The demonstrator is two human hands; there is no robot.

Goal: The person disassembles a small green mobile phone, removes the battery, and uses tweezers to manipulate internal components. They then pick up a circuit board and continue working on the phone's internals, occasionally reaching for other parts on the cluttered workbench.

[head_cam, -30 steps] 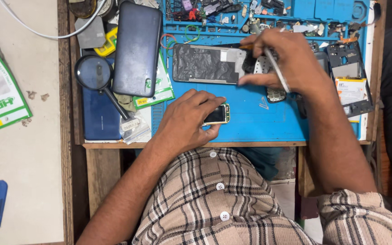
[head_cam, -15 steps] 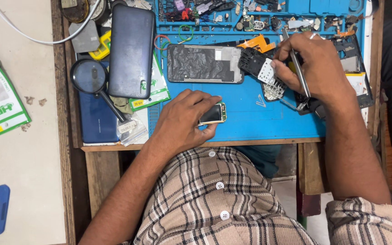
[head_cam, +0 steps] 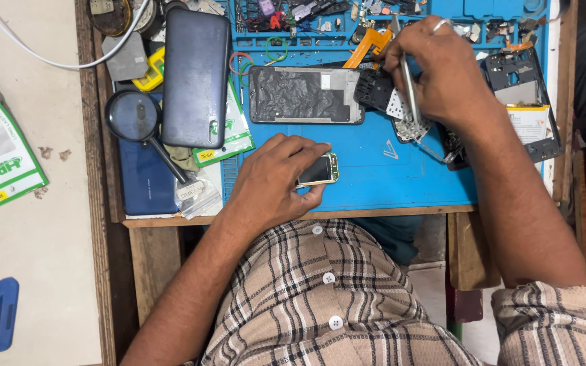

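Tweezers (head_cam: 408, 81) stand nearly upright, pinched in our right hand (head_cam: 442, 74), tips down on a small board (head_cam: 407, 125) at about 1 o'clock from our left hand (head_cam: 272, 179). Left fingers (head_cam: 306, 149) clasp a small gold-edged part (head_cam: 320, 169) on the blue mat (head_cam: 374, 176) near the desk (head_cam: 130, 220) front.

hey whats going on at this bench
A person in a plaid shirt sits at a wooden bench covered by a blue work mat. The left hand grips a small dark part with a gold edge on the mat. The right hand holds thin metal tweezers over a small circuit board, next to an opened phone frame. A magnifying glass and a dark phone back cover lie to the left.
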